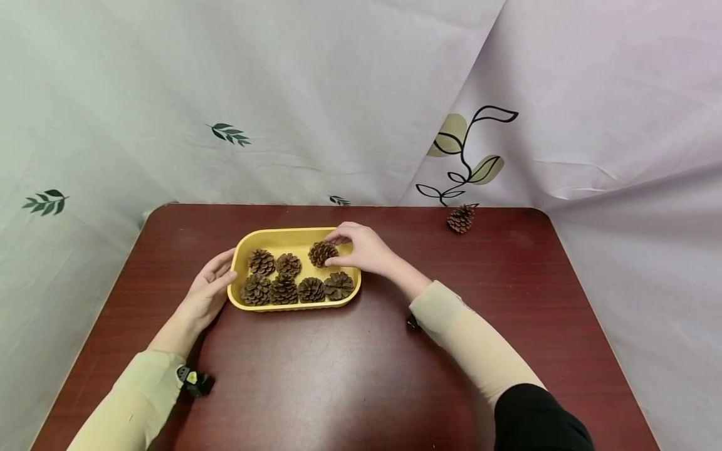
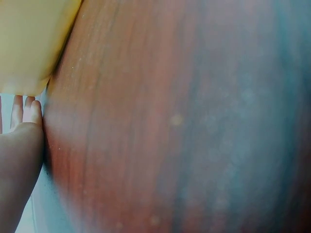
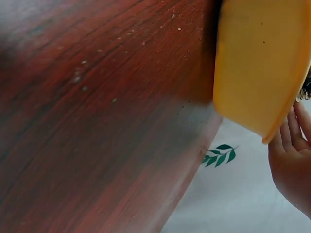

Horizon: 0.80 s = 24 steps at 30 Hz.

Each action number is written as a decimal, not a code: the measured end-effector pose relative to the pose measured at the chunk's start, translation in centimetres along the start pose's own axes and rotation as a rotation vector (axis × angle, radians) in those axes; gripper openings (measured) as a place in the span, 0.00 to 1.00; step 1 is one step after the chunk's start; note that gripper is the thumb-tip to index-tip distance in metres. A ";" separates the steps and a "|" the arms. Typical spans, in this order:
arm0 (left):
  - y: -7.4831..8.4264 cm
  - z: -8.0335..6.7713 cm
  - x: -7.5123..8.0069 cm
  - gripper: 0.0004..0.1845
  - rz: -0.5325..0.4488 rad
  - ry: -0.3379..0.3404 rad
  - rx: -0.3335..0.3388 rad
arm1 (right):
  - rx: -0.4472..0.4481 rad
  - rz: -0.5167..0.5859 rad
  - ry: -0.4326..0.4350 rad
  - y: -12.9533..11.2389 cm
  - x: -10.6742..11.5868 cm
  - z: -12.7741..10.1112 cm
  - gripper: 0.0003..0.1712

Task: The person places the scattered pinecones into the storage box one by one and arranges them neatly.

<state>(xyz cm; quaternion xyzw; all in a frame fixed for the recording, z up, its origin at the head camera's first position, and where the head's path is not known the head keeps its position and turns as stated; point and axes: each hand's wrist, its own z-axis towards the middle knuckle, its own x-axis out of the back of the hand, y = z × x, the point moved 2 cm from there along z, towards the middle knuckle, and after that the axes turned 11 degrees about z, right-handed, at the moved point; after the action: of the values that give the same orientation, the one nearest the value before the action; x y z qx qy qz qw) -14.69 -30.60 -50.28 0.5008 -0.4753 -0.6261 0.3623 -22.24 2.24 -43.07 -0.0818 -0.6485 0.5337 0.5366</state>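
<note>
A yellow tray (image 1: 293, 237) sits on the table with several brown pine cones in it, such as the one at the front left (image 1: 256, 290). My left hand (image 1: 207, 289) holds the tray's left end, thumb over the rim and fingers along the outer wall. In the left wrist view its fingers (image 2: 35, 111) show beside the tray's end. With thumb and fingers, my right hand (image 1: 361, 249) pinches a pine cone (image 1: 323, 254) over the back right part of the tray. The right wrist view shows the tray's outer wall (image 3: 260, 63) and only an edge of a pine cone (image 3: 306, 87).
One more pine cone (image 1: 460, 219) stands near the table's back edge, to the right of the tray. Behind the dark red wooden table (image 1: 316, 369) hangs a pale cloth (image 1: 338, 94) printed with leaves.
</note>
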 end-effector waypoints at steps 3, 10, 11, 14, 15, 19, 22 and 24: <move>0.0 0.0 0.0 0.26 0.002 0.001 -0.001 | 0.010 -0.061 -0.039 -0.1 -0.4 0.4 0.27; 0.0 0.0 0.1 0.26 0.001 -0.004 0.000 | 0.030 -0.229 -0.138 -0.4 -1.3 1.1 0.28; 0.0 0.0 0.1 0.26 -0.002 -0.004 0.000 | 0.027 -0.245 -0.149 -0.5 -1.4 1.1 0.28; -0.1 0.0 0.0 0.26 -0.013 -0.001 0.003 | 0.020 -0.286 -0.183 -0.6 -1.6 1.2 0.28; -0.1 0.1 0.0 0.26 -0.015 0.000 0.004 | 0.019 -0.296 -0.193 -0.6 -1.7 1.2 0.28; -0.1 0.1 0.0 0.26 0.001 0.003 0.006 | 0.024 -0.336 -0.226 -0.7 -2.0 1.3 0.27; -0.1 0.0 0.0 0.26 0.006 0.003 0.009 | 0.028 -0.356 -0.234 -0.7 -2.2 1.4 0.26; -0.1 0.0 0.1 0.26 0.002 0.005 0.009 | 0.029 -0.359 -0.238 -0.6 -2.4 1.5 0.26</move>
<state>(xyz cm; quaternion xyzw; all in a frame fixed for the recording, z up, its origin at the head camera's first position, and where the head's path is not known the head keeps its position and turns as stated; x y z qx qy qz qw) -14.75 -30.64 -50.37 0.5035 -0.4778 -0.6224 0.3618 -22.20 -0.54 -43.81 0.1062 -0.7037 0.4445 0.5439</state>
